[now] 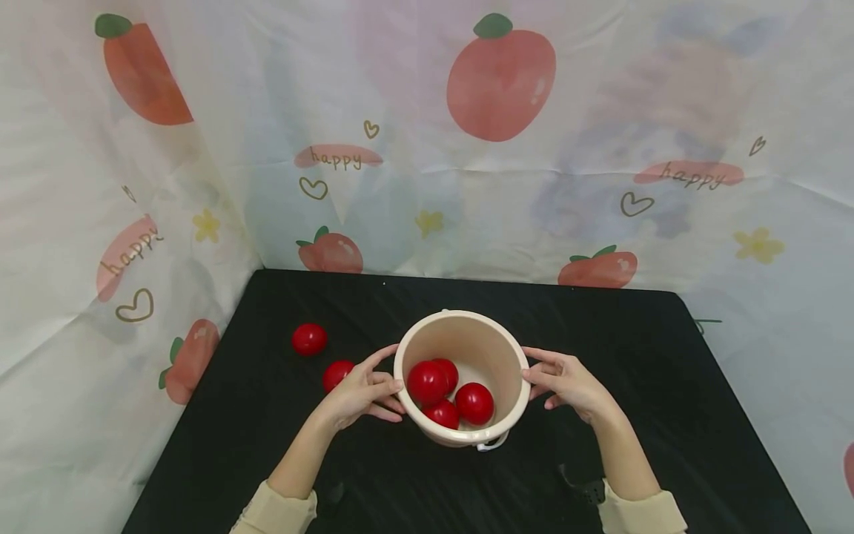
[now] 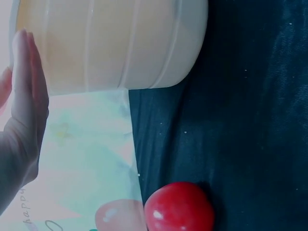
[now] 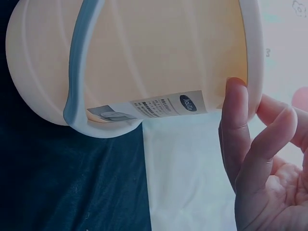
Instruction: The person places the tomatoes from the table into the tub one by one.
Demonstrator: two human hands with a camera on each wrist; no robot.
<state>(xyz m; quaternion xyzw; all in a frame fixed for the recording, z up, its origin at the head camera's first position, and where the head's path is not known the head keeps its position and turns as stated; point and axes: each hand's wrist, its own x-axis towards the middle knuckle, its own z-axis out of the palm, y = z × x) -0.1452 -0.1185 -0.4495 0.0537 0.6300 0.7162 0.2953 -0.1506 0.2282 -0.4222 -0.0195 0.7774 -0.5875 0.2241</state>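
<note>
A cream bucket (image 1: 490,348) stands in the middle of the black table, its mouth facing me. Several shiny red balls (image 1: 428,383) lie in the bottom of it. My left hand (image 1: 363,391) holds the left side of the rim, thumb on the edge and fingers along the outside wall. On the opposite side, my right hand (image 1: 565,381) holds the rim between thumb and fingers. The bucket's pale handle (image 3: 77,72) hangs down along the wall, near a printed label (image 3: 168,105). Behind the left hand a red ball (image 1: 336,373) is partly hidden.
Another red ball (image 1: 310,339) lies farther back on the left of the black table (image 1: 600,326). A printed curtain (image 1: 414,89) with fruit pictures hangs behind the table and along its sides. A small dark strap (image 1: 588,491) shows by the right sleeve.
</note>
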